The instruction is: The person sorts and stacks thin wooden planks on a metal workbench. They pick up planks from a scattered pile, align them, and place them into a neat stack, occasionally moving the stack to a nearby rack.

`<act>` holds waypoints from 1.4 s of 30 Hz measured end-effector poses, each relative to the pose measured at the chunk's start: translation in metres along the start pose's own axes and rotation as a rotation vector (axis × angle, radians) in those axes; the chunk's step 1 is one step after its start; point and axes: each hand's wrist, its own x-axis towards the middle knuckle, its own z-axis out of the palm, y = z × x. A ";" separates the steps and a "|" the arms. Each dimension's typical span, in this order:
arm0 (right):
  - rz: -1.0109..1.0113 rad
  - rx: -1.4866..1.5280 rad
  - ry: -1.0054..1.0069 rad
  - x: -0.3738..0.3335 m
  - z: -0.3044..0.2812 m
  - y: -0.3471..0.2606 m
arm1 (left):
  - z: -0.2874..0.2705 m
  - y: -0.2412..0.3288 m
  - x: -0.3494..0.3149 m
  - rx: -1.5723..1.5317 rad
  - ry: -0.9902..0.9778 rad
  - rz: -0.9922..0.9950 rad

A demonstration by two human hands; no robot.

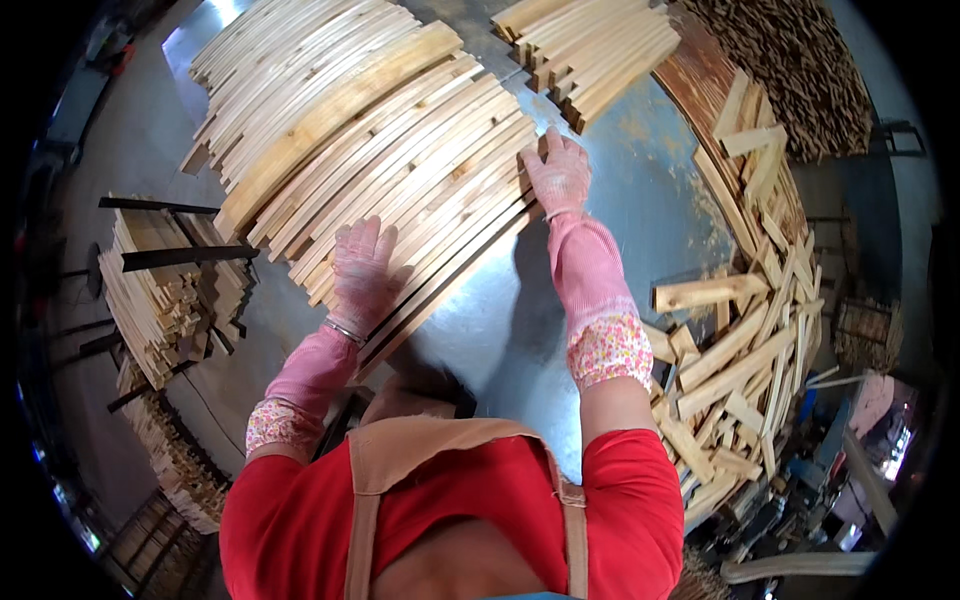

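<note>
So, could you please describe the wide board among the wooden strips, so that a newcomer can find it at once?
Start at the grey metal table, where narrow wooden strips lie side by side. Beyond the left hand, toward the picture's upper left, one wide board runs the same way as the strips. It is clearly broader than each strip beside it.

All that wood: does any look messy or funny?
Yes, the wood pieces on the right lie in a jumbled heap, pointing every which way, while the strips under the left hand lie neatly side by side. One noticeably wider board also stands out among those strips.
</note>
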 end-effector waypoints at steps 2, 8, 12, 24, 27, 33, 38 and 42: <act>0.008 -0.061 -0.254 0.035 0.012 -0.002 | -0.007 0.000 0.012 0.011 -0.089 -0.024; 0.238 0.559 -0.330 0.051 0.025 0.010 | -0.011 -0.007 0.006 0.055 -0.014 -0.107; 0.205 1.057 -0.140 0.031 -0.015 -0.032 | -0.011 -0.002 0.024 -0.090 -0.139 -0.281; -0.157 1.050 -0.895 -0.036 -0.126 -0.176 | -0.129 -0.041 0.146 0.240 -0.048 0.764; -0.126 0.891 -0.360 -0.048 -0.122 -0.160 | -0.140 -0.058 0.137 0.223 -0.422 0.349; 0.415 1.058 -0.497 -0.203 -0.037 -0.064 | -0.126 -0.154 0.113 0.091 -0.284 -0.298; 0.666 0.660 -0.906 -0.220 -0.064 -0.153 | -0.081 -0.213 0.107 0.051 -0.396 -0.410; 0.416 0.630 -0.822 -0.220 -0.063 -0.116 | -0.069 -0.245 0.107 0.174 -0.388 -0.330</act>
